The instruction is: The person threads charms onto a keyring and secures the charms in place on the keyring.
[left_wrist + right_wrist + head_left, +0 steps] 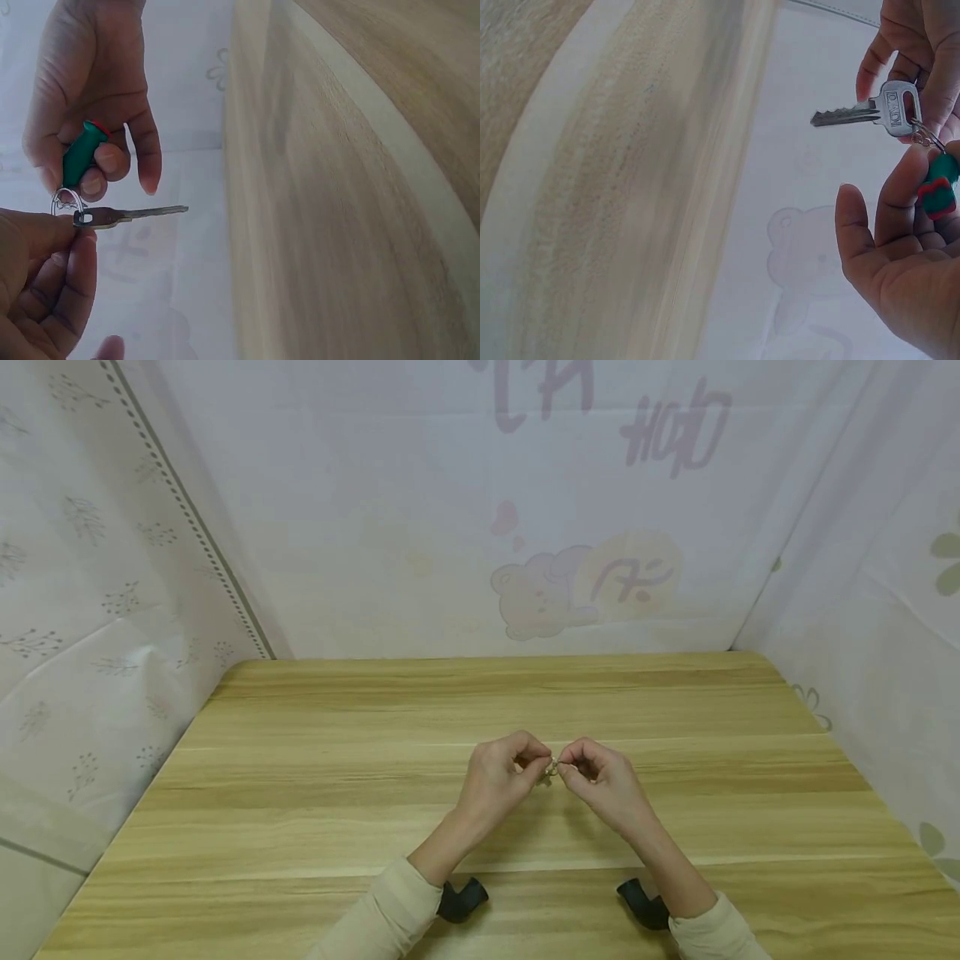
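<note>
Both hands meet above the table, fingertips close together. My left hand (497, 778) pinches the head of a silver key (895, 107) between thumb and finger; its toothed blade sticks out free. A thin metal key ring (55, 204) passes through the hole in the key's head. On the ring's other side hangs a small green charm with red trim (79, 159), which my right hand (606, 783) holds among its fingers, with thumb and fingertip at the ring. In the head view the key and ring look tiny, and the charm is hidden by the right hand.
The wood-grain table (337, 710) spreads beneath both hands. Pale printed cloth (375, 527) hangs at its back and sides. Black curved mounts (462, 900) sit at both forearms near the sleeves.
</note>
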The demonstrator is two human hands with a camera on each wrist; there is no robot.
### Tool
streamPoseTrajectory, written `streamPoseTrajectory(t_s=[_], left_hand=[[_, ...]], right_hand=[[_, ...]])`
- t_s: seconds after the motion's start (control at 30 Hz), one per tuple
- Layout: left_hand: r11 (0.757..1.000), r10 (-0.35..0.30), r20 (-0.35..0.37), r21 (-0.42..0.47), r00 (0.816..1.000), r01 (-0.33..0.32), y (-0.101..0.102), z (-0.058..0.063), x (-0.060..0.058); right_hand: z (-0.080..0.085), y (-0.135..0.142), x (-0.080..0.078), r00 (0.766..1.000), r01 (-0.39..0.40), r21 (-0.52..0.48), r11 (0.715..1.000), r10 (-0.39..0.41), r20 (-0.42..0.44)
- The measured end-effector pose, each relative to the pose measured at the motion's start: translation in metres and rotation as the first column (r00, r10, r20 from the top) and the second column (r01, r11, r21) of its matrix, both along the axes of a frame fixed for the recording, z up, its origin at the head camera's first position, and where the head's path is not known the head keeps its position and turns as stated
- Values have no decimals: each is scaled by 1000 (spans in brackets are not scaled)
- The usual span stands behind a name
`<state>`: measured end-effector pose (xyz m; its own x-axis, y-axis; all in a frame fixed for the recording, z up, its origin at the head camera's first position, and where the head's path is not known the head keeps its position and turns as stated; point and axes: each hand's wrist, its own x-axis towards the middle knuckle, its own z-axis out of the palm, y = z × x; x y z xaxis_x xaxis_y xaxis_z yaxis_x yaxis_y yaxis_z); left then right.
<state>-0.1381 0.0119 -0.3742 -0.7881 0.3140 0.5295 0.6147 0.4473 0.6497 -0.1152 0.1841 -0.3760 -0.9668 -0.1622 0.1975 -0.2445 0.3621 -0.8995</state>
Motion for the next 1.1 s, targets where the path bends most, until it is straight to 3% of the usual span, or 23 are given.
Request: streamPoseTrajectory(t_s=[0.13,0.27,0.37,0.5,0.67,0.87,1.0,1.1], left_hand=[[997,-2,-126,-83,992,-8,0,0,1],[992,-8,-258,-123,966,-25,1,1,1],[992,-9,-300,-123,954,-30,1,1,1],[993,-4,-255,-115,967,-27,0,2,2],[998,-3,-130,-70,991,-6,0,3,1],[1000,-1,-12,-3,1000,1,0,3,1],[1000,-12,-15,-14,1000,12,0,3,1],[998,-21,-85,-67,996,15,0,3,1]], right_hand=[[0,0,0,1000,2,-1,1000,-2,2],[0,0,0,1000,-5,-9,1000,5,8],[1,0,0,1000,-9,-12,1000,9,12],[0,1,0,1000,-17,-26,1000,17,9],[-1,1,0,1000,-23,-42,999,23,5],[-1,2,2,1000,-18,-43,999,19,24],[-1,2,2,999,-25,-46,999,26,23],[-1,2,2,1000,-28,-52,998,29,12]])
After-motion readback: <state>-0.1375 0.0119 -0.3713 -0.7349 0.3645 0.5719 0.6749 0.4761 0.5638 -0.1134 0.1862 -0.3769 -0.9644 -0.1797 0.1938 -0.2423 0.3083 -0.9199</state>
